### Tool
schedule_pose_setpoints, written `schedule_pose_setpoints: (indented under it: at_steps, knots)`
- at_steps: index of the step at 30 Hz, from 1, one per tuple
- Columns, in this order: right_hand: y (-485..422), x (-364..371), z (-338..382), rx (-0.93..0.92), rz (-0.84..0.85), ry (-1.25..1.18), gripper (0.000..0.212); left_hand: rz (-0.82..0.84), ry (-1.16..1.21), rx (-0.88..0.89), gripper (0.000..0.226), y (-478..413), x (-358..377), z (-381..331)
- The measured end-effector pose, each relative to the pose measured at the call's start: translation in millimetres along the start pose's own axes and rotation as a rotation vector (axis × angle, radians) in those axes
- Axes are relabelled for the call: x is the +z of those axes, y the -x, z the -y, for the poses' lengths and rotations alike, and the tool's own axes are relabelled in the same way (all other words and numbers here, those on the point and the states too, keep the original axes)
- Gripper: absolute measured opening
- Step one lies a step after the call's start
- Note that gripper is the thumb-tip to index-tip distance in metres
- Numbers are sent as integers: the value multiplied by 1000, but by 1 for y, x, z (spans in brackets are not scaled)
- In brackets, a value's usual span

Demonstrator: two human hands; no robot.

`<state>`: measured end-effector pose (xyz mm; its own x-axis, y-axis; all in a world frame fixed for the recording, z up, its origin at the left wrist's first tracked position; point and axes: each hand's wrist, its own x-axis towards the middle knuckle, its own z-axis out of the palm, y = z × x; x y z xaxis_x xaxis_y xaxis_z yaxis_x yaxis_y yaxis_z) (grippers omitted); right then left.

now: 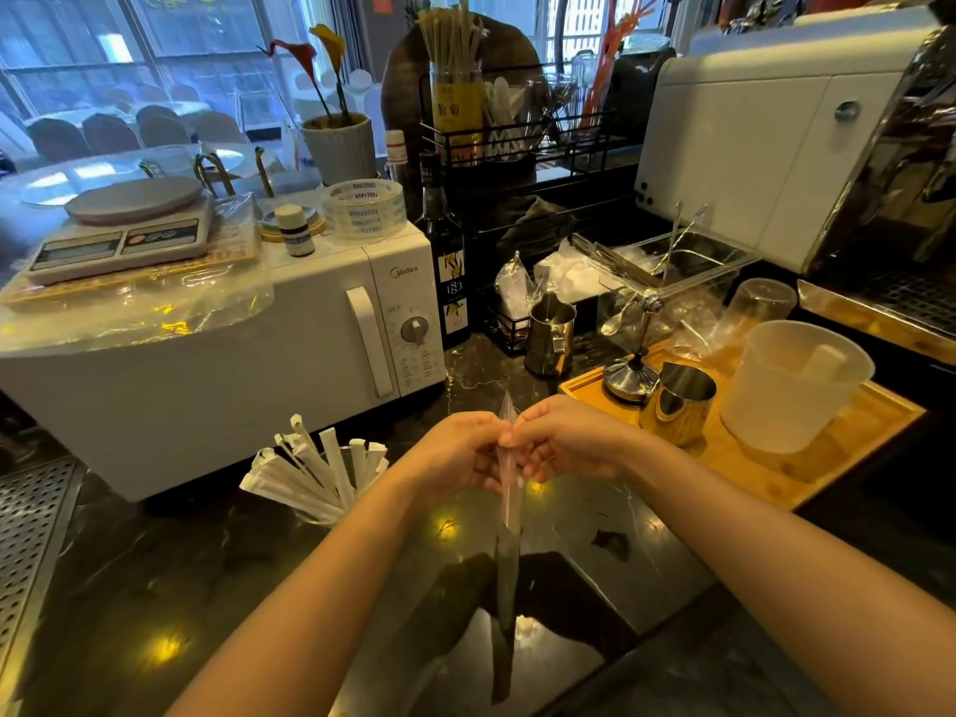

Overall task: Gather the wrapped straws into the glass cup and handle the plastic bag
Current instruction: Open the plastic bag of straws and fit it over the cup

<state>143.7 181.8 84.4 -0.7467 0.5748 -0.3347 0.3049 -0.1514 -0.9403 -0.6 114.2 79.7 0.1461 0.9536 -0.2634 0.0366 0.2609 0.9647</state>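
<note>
Several white paper-wrapped straws [315, 470] stand fanned out in a glass cup [315, 514] on the dark counter, left of my hands. A long, narrow clear plastic bag [508, 551] hangs upright above the counter's middle, seen nearly edge-on. My left hand [455, 450] and my right hand [564, 442] both pinch it near its top, fingertips meeting. The bag's lower end reaches down toward the counter's front edge. The cup's lower part is partly hidden by my left forearm.
A white microwave [258, 333] with a scale on top stands at the back left. A wooden tray [776, 458] at the right carries a steel pitcher [677, 403] and a white plastic jug [791, 385]. A dark bottle [447, 261] and a coffee machine [827, 147] stand behind.
</note>
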Motion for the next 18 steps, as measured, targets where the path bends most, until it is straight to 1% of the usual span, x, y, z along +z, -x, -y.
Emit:
schedule_pose_setpoints:
  at_steps: [3, 5, 9, 12, 15, 18]
  knots:
    - [2, 2, -1, 41, 34, 4, 23, 43, 5, 6, 22, 2, 0, 1]
    - [2, 6, -3, 26, 24, -7, 27, 40, 9, 30, 24, 3, -1, 2]
    - [0, 14, -8, -72, -24, -150, 29, 5, 44, 110, 30, 6, -1, 3]
    - [0, 20, -9, -150, -43, -243, 30, -25, 54, 186, 28, 8, 1, 2]
    - [1, 26, -9, -210, -84, -278, 30, -82, 13, 242, 25, 8, 3, 0]
    - [0, 29, -8, -230, -124, -300, 27, -127, -13, 275, 23, 8, 4, -1]
